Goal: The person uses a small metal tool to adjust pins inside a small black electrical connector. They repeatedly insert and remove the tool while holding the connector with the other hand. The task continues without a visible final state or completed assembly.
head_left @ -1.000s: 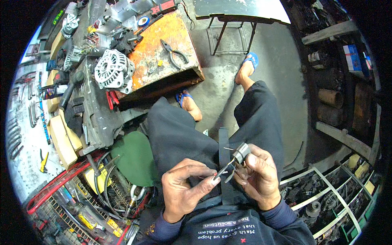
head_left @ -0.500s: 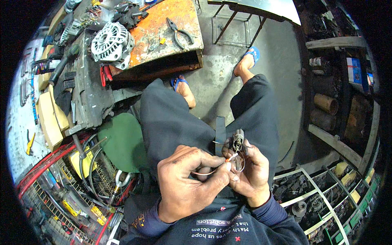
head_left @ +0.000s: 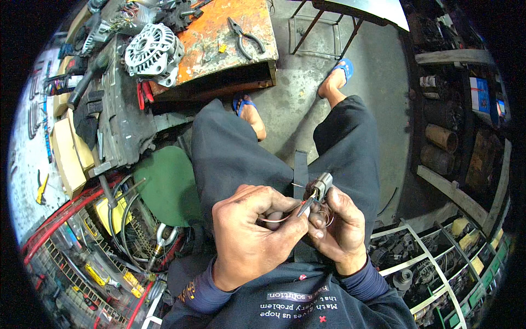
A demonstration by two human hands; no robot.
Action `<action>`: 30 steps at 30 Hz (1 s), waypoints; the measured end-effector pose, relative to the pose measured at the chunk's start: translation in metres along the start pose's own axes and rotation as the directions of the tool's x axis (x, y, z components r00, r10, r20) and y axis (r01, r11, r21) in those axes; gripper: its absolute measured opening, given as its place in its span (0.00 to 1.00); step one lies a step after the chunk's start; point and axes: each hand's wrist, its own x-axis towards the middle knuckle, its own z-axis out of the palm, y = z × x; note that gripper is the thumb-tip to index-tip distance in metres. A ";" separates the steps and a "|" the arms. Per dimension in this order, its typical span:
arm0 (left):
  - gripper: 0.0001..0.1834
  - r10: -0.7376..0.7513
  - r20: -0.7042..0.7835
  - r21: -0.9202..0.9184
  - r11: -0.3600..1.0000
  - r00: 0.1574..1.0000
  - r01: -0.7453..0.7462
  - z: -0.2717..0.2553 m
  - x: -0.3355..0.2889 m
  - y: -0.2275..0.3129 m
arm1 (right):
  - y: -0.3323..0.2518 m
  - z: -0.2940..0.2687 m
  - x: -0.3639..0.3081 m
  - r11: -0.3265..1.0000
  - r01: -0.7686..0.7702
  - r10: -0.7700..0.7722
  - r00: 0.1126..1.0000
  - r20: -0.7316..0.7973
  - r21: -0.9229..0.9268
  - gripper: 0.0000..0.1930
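Note:
Above my lap, my right hand grips a grey electrical connector between thumb and fingers. The connector is tilted, its far end pointing away and to the right. Thin wires run from its near end, and one loops over my right fingers. Close beside it on the left, my left hand pinches a thin wire between thumb and forefinger. A small dark pointed piece shows at the left fingertips, right by the connector's near end; its kind is unclear. Both hands have dark smudges.
An orange worn bench at the far left bears pliers and an alternator. A green round seat and a red-framed wire rack stand left. Shelves with parts and a metal-framed bin are right.
The connector has turned in my right hand and now shows more of its side. Both hands stay close together, the left still pinching the wire. The whole view has shifted slightly.

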 end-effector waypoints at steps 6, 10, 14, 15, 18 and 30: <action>0.04 -0.023 0.013 -0.065 0.998 1.000 0.024 -0.002 -0.002 -0.006 | 0.002 -0.003 0.000 0.984 0.132 -0.122 0.988 0.090 -0.115 0.18; 0.06 0.115 0.071 -0.092 0.990 0.991 -0.108 -0.007 0.003 -0.018 | -0.006 0.011 -0.011 0.914 0.243 -0.243 0.969 0.040 -0.326 0.20; 0.09 0.195 0.100 -0.270 0.949 0.976 -0.162 -0.002 0.005 -0.046 | -0.009 0.017 -0.015 0.509 0.465 -0.495 0.846 0.195 -0.725 0.18; 0.10 0.194 0.096 -0.325 0.933 0.976 -0.153 0.000 0.004 -0.053 | -0.011 0.020 -0.015 0.390 0.497 -0.525 0.812 0.256 -0.775 0.18; 0.15 0.164 0.109 -0.487 0.869 0.980 -0.091 0.008 -0.002 -0.068 | -0.015 0.030 -0.014 0.080 0.623 -0.554 0.677 0.485 -0.778 0.18; 0.17 0.124 0.185 -0.729 0.683 0.975 0.051 0.034 -0.001 -0.085 | -0.020 0.034 -0.014 -0.155 0.592 -0.523 0.630 0.574 -0.791 0.20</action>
